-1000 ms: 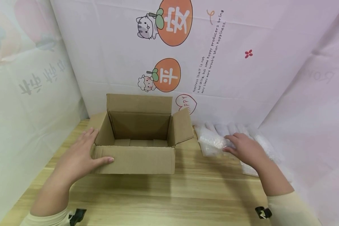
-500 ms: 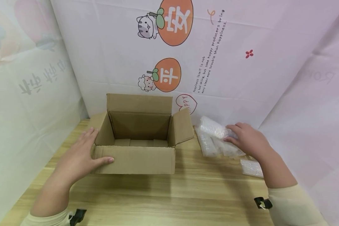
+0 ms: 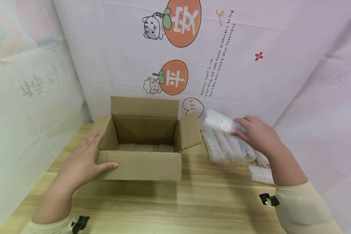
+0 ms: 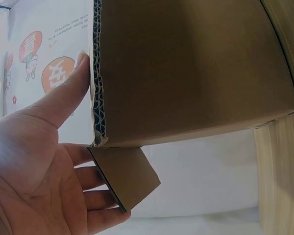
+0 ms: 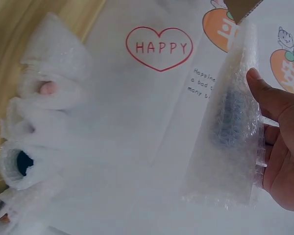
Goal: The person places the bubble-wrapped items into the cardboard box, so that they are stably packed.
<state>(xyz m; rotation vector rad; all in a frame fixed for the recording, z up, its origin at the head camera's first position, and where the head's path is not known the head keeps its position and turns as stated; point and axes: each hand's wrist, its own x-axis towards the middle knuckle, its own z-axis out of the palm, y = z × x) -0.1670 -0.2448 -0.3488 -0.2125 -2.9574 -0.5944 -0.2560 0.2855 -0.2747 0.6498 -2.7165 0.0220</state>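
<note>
An open cardboard box (image 3: 152,165) stands on the wooden table with its flaps folded out. My left hand (image 3: 79,164) rests at its near left corner, thumb along the front flap and straight fingers against the left flap (image 4: 125,176). My right hand (image 3: 257,135) grips a bubble-wrapped package (image 3: 217,121) by one end, raised above a row of similar packages (image 3: 235,149). In the right wrist view, something bluish shows through the wrap (image 5: 230,117), between thumb and fingers; its kind is blurred by the plastic.
Another bubble-wrapped package (image 3: 261,174) lies apart, nearer the front right. The box's right flap (image 3: 190,130) sticks out toward the row. White printed cloth (image 3: 237,65) hangs behind and at both sides of the wooden table (image 3: 169,204).
My right hand has lifted the bubble-wrapped package up off the row and a little toward the back, uncovering the packages beneath. My left hand has stayed on the box.
</note>
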